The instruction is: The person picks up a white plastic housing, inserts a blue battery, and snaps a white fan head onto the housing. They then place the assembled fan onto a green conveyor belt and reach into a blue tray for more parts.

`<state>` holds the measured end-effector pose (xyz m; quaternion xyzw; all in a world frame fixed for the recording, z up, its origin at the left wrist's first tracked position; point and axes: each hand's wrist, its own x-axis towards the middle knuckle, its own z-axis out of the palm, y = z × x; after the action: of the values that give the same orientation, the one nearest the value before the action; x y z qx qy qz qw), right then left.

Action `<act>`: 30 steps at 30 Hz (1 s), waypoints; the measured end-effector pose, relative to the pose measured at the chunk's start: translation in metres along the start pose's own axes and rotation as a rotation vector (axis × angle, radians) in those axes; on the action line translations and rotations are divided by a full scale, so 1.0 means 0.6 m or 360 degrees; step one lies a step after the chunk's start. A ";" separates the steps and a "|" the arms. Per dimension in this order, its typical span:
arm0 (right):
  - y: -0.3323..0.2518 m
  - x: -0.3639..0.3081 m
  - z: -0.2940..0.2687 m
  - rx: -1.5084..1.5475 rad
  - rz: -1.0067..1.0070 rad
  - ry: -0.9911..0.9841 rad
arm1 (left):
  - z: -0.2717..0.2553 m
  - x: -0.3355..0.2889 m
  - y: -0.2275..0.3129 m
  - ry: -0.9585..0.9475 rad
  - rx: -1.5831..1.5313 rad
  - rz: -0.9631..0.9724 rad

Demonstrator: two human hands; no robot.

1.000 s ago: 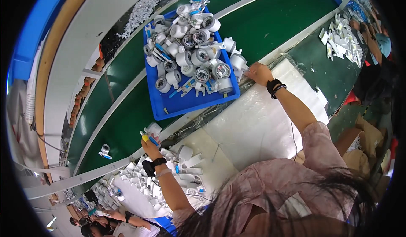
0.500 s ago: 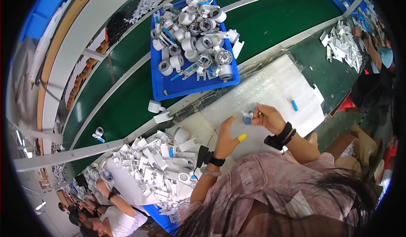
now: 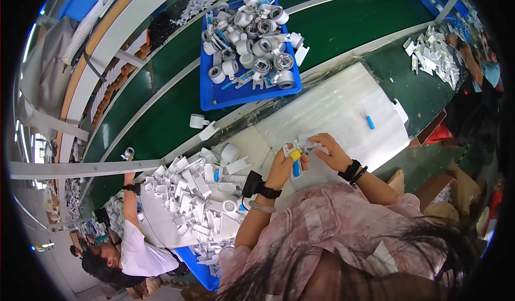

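Note:
My left hand, with yellow covers on its thumb and a fingertip, is closed around a small white plastic part with a blue cylinder hanging below it. My right hand is beside it, fingers bent around a pale, whitish piece that touches or nearly touches the left hand's part. Blur hides how the two pieces meet. Under both hands lies a white foam sheet. Another blue cylinder with a thin wire rests on that sheet, right of my right hand.
A heap of white plastic parts lies left of my left arm. Beyond, a blue tray of round white housings stands on the green conveyor. Loose white housings sit by its rail. A co-worker reaches in at lower left.
My left hand has gone from open and empty to gripping the white part with the blue cylinder. My right hand stays close by. At lower left, the co-worker's arm has reached toward the conveyor.

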<state>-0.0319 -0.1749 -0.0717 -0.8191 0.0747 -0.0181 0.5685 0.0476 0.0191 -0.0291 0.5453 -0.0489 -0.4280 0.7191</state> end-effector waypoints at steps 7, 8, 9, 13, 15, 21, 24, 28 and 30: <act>-0.044 0.019 -0.001 0.0602 -0.0362 -0.0709 | 0.003 -0.028 0.075 -0.0215 -0.0025 -0.0071; -0.053 0.022 -0.006 0.0597 -0.0378 -0.0730 | -0.003 -0.034 0.086 -0.0197 0.0021 -0.0100; -0.072 0.020 -0.015 0.0678 -0.0252 -0.0800 | -0.008 -0.044 0.098 -0.0178 0.0065 -0.0133; -0.118 0.007 -0.028 0.0721 0.0047 -0.0750 | -0.007 -0.073 0.121 -0.0229 0.0301 -0.0082; -0.143 -0.002 -0.022 0.0648 0.0144 -0.0606 | -0.003 -0.086 0.119 -0.0242 0.0288 -0.0024; -0.167 -0.014 -0.010 0.0068 -0.0479 0.0166 | 0.027 -0.092 0.087 0.0129 0.0520 0.0390; -0.190 -0.019 -0.009 0.0091 -0.0538 0.0173 | 0.038 -0.095 0.083 0.0292 0.0407 0.0347; -0.188 -0.026 -0.010 0.0169 -0.0526 0.0166 | 0.051 -0.108 0.086 0.0236 0.0356 0.0293; -0.190 -0.027 -0.011 -0.0052 -0.0695 0.0180 | 0.054 -0.109 0.079 0.0250 0.0440 0.0348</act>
<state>-0.0373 -0.1394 0.0380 -0.8226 -0.0723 -0.1856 0.5326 0.0159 0.0403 0.0492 0.6621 -0.1099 -0.2925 0.6812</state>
